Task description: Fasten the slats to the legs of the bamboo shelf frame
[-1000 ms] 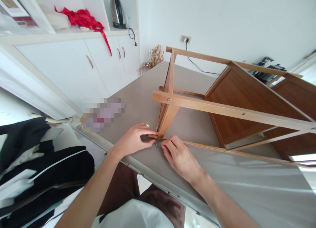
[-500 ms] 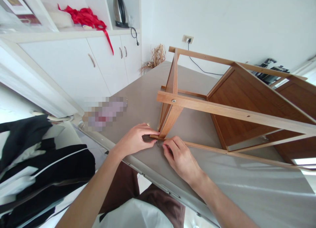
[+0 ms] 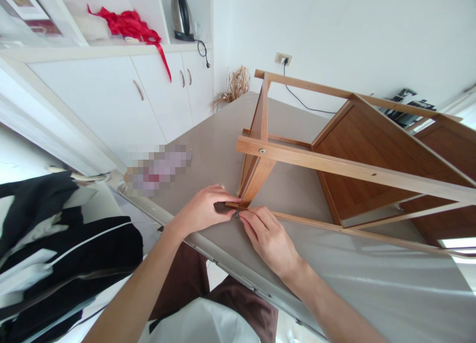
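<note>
A brown wooden rack (image 3: 312,159) with slatted side rails and shelf panels lies on its side on the table. My left hand (image 3: 203,206) is at the near left end of its lowest rail (image 3: 233,204), with thumb and forefinger closed around the rail end. Beside that corner my right hand (image 3: 269,236) has its fingertips pinched together. A small metal fastener (image 3: 237,214) shows between the two hands, at the right fingertips; its exact kind is too small to make out. A screw head (image 3: 262,151) sits in the rail above.
The grey table (image 3: 208,149) has its near edge by my body. A blurred-out pale packet (image 3: 159,169) lies to the left. White cabinets (image 3: 100,95) stand behind, with a red ribbon (image 3: 130,27) and kettle (image 3: 181,16) above. Dark clothes (image 3: 92,249) are at left.
My right hand has shifted slightly left, its fingertips now at the small metal fastener by the rail end. The left hand and the rack stay in place.
</note>
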Available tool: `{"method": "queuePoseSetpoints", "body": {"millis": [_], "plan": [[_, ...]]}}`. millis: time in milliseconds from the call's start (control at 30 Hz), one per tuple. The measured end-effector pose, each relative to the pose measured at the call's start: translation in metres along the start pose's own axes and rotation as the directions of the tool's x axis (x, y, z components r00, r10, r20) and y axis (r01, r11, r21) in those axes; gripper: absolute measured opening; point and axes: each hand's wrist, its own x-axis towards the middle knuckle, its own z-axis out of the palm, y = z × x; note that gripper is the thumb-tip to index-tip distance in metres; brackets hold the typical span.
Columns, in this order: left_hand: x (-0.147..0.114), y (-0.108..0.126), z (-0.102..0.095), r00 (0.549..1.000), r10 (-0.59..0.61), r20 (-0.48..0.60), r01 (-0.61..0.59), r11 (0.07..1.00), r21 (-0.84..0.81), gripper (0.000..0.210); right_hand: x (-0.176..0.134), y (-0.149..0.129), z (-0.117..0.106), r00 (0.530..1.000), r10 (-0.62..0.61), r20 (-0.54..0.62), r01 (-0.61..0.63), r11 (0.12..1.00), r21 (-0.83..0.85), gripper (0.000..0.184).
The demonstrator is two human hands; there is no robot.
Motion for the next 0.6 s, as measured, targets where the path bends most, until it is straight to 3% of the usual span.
{"method": "queuePoseSetpoints", "body": {"millis": [167,367,600], "plan": [[0.0005,0.0016,0.0003,1.000,0.003,-0.014,-0.004,1.000,-0.007,0.021,0.0008,0.0006,0.0005,1.000,0.002,0.007,-0.002,1.000,0.012,0.029],[-0.0003,0.0012,0.0013,1.000,0.004,-0.028,-0.004,1.000,0.000,0.025,0.0005,0.0022,-0.0001,0.995,0.084,-0.047,-0.083,0.996,0.028,0.020],[-0.0001,0.0018,0.0006,1.000,0.009,-0.025,-0.008,0.999,0.031,0.022,-0.0019,0.0058,-0.0079,0.995,0.099,0.021,-0.096,0.991,-0.094,0.013]]}}
